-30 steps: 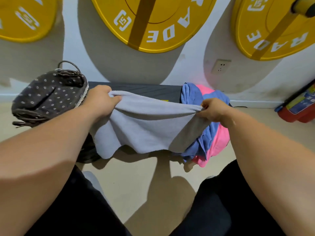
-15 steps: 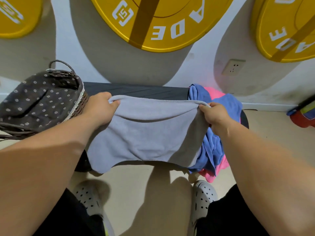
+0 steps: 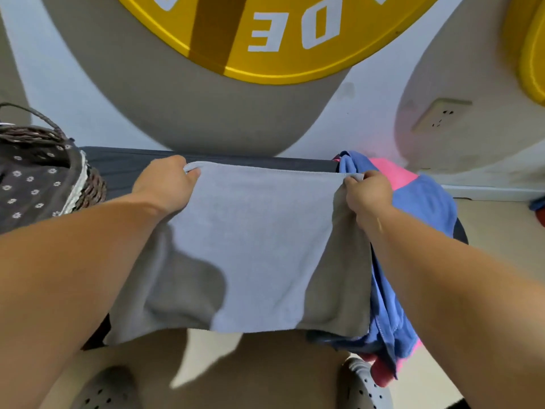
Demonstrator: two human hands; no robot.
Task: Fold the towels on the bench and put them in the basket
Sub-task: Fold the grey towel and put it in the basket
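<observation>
Folding's first step: grey towel (image 3: 259, 246) lies spread across the tabletop (image 3: 124, 169), near edge hanging off, left hand (image 3: 165, 184) and right hand (image 3: 368, 193) each pinching a far corner, and the next move looks like bringing those corners over evenly, well before the basket (image 3: 94, 190) at left.

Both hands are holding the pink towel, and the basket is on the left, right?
Not quite. In the head view the left hand and right hand hold the grey towel; the pink towel lies at the right. The basket is on the left.
</observation>
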